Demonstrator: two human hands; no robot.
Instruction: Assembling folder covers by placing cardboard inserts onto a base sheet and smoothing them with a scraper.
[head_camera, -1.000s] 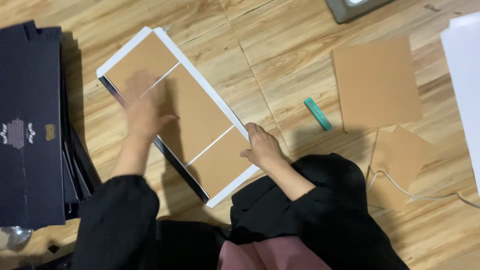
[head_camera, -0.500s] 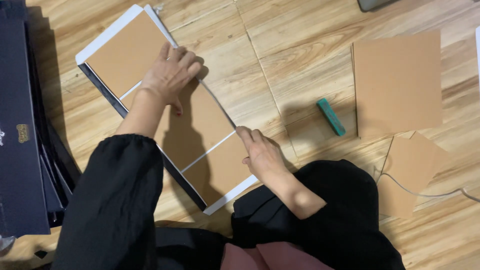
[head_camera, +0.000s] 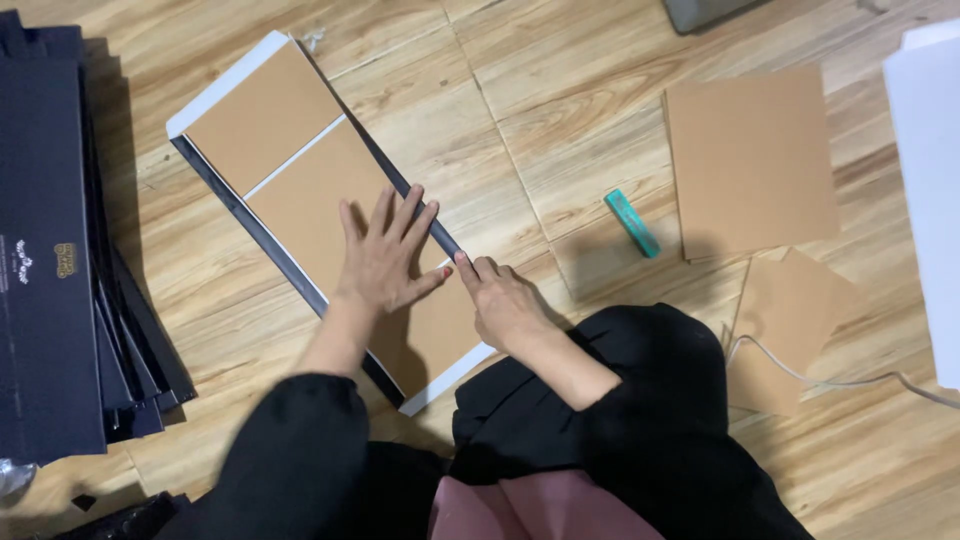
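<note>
A long flat box cover (head_camera: 262, 118), brown board panels on white-edged paper with a dark border, lies diagonally on the wooden floor. My left hand (head_camera: 385, 255) presses flat on its middle panel, fingers spread. My right hand (head_camera: 500, 300) rests at the cover's right edge, its fingertips touching the folded dark flap (head_camera: 415, 195) that runs along that side. Neither hand holds anything.
A stack of dark flat covers (head_camera: 50, 250) lies at the left. Square brown boards (head_camera: 750, 160) and a smaller one (head_camera: 790, 315) lie at the right, beside a teal tool (head_camera: 632, 222), a white cable (head_camera: 830, 380) and a white sheet (head_camera: 925, 180).
My left hand slid from the upper panel down to the middle panel. My right hand moved up the cover's right edge, where the dark flap is now folded over.
</note>
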